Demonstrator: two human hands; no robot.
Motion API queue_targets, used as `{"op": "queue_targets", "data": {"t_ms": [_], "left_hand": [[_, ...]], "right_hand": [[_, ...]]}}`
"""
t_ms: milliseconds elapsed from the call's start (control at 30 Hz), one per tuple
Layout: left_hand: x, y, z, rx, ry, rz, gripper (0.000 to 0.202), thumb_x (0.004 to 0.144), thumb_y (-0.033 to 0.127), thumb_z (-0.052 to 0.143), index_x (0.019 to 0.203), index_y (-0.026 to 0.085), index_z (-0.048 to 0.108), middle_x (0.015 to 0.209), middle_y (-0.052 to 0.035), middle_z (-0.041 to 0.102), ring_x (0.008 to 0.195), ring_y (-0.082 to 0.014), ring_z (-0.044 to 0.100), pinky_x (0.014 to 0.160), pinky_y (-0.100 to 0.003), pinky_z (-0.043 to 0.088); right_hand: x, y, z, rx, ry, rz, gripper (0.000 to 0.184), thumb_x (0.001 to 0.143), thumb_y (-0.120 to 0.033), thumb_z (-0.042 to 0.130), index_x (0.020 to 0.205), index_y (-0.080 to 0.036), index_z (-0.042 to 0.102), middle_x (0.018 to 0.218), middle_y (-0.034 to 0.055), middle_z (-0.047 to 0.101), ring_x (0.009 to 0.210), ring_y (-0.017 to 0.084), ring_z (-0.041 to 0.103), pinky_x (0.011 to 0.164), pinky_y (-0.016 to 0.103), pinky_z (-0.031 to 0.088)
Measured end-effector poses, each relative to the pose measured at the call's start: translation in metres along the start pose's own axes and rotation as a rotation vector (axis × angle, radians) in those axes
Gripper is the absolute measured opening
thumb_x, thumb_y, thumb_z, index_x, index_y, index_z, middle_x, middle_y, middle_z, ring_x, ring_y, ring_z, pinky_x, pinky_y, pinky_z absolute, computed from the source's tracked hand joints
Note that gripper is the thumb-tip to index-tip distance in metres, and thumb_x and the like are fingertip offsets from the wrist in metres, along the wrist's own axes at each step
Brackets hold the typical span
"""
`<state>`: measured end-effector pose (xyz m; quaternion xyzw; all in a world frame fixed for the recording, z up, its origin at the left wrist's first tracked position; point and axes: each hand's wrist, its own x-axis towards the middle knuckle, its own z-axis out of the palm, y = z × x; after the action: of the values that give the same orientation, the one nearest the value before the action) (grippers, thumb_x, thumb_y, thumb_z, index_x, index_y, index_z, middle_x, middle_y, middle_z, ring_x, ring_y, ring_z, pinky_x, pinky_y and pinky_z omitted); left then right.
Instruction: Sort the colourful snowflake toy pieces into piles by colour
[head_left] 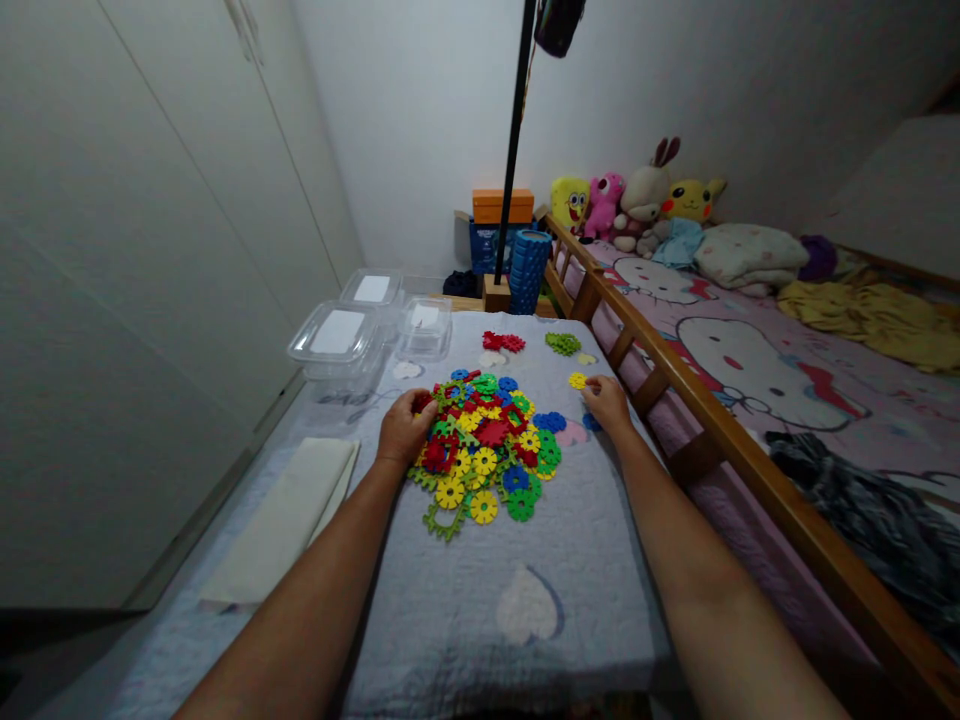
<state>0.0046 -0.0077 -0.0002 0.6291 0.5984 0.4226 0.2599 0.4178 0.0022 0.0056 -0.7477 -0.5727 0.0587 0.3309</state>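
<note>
A heap of plastic snap-together pieces (493,432) in red, yellow, green and blue covers the middle of the cloth-covered table. My left hand (405,428) is at the heap's left edge with its fingers curled in. A bit of red shows by those fingertips, but what they grip is hidden. To the right of the heap, my right hand (608,404) pinches a yellow notched disc (577,381) between thumb and finger. Below that hand lies a blue disc (591,422). Behind the heap are a small red group (503,343) and a small green group (562,344).
Clear lidded boxes (335,332) stand at the table's back left. A folded cream cloth (289,515) lies along the left side. A wooden bed rail (649,370) borders the right. Beyond the far edge rise a black pole (513,140) and a blue vase (529,270).
</note>
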Motion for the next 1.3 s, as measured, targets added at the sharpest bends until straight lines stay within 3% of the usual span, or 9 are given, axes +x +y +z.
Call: {"op": "queue_targets", "data": {"t_ms": [267,433,567,667,767,933,1100,1300], "left_hand": [[0.001,-0.003,0.0,-0.011,0.005,0.008,0.039,0.08,0.051,0.058,0.102,0.02,0.068,0.099,-0.0084,0.074,0.095,-0.0246,0.068,0.089,-0.038,0.055],[0.002,-0.009,0.001,-0.041,0.028,-0.001,0.043,0.08,0.051,0.06,0.107,0.02,0.068,0.104,-0.0098,0.074,0.098,-0.026,0.069,0.09,-0.039,0.055],[0.002,-0.008,-0.001,-0.08,0.032,-0.021,0.046,0.079,0.051,0.061,0.111,0.019,0.068,0.107,-0.0102,0.074,0.099,-0.0259,0.069,0.092,-0.04,0.055],[0.001,-0.004,-0.005,-0.093,0.036,-0.043,0.048,0.079,0.052,0.061,0.111,0.018,0.068,0.107,-0.0098,0.074,0.095,-0.0249,0.07,0.092,-0.04,0.055],[-0.001,0.0,-0.008,-0.099,0.044,-0.044,0.048,0.078,0.052,0.061,0.11,0.018,0.068,0.105,-0.0089,0.074,0.091,-0.0233,0.069,0.09,-0.038,0.055],[-0.003,0.001,-0.01,-0.138,0.037,-0.054,0.049,0.076,0.053,0.061,0.11,0.017,0.068,0.1,-0.0075,0.074,0.087,-0.022,0.069,0.086,-0.036,0.055],[-0.004,0.0,-0.009,-0.133,0.039,-0.046,0.048,0.077,0.053,0.062,0.109,0.018,0.068,0.1,-0.0071,0.073,0.088,-0.0224,0.068,0.087,-0.037,0.055],[-0.004,0.0,-0.009,-0.114,0.026,-0.049,0.045,0.076,0.051,0.063,0.106,0.019,0.068,0.097,-0.0067,0.074,0.088,-0.0224,0.069,0.087,-0.036,0.055]], "right_hand": [[-0.054,0.022,-0.026,-0.165,-0.19,-0.054,0.031,0.074,-0.03,0.072,0.101,-0.016,0.072,0.098,0.0085,0.066,0.092,0.022,0.062,0.085,0.03,0.048],[-0.067,0.013,-0.025,-0.209,-0.137,-0.044,0.031,0.076,-0.024,0.067,0.105,-0.015,0.072,0.103,0.0116,0.066,0.098,0.024,0.061,0.093,0.034,0.047],[-0.077,-0.01,-0.012,-0.178,-0.03,-0.09,0.034,0.079,-0.021,0.061,0.11,-0.014,0.071,0.108,0.0156,0.068,0.107,0.029,0.06,0.099,0.04,0.046],[-0.092,-0.034,0.008,-0.048,-0.089,-0.221,0.039,0.082,-0.019,0.054,0.119,-0.017,0.068,0.121,0.0146,0.068,0.116,0.028,0.059,0.105,0.042,0.044],[-0.112,-0.057,0.032,-0.011,-0.08,-0.225,0.044,0.092,-0.028,0.048,0.133,-0.016,0.061,0.138,0.0167,0.061,0.13,0.029,0.052,0.111,0.048,0.039],[-0.135,-0.086,0.055,-0.011,-0.047,-0.228,0.047,0.1,-0.042,0.044,0.137,-0.016,0.057,0.144,0.0191,0.055,0.137,0.031,0.046,0.116,0.052,0.034],[-0.133,-0.101,0.058,0.17,-0.046,-0.232,0.04,0.098,-0.037,0.044,0.129,-0.019,0.061,0.135,0.0162,0.061,0.13,0.028,0.052,0.114,0.049,0.038],[-0.124,-0.096,0.048,0.399,-0.024,-0.186,0.031,0.085,-0.023,0.052,0.113,-0.019,0.067,0.114,0.0115,0.068,0.111,0.025,0.062,0.105,0.042,0.048]]}}
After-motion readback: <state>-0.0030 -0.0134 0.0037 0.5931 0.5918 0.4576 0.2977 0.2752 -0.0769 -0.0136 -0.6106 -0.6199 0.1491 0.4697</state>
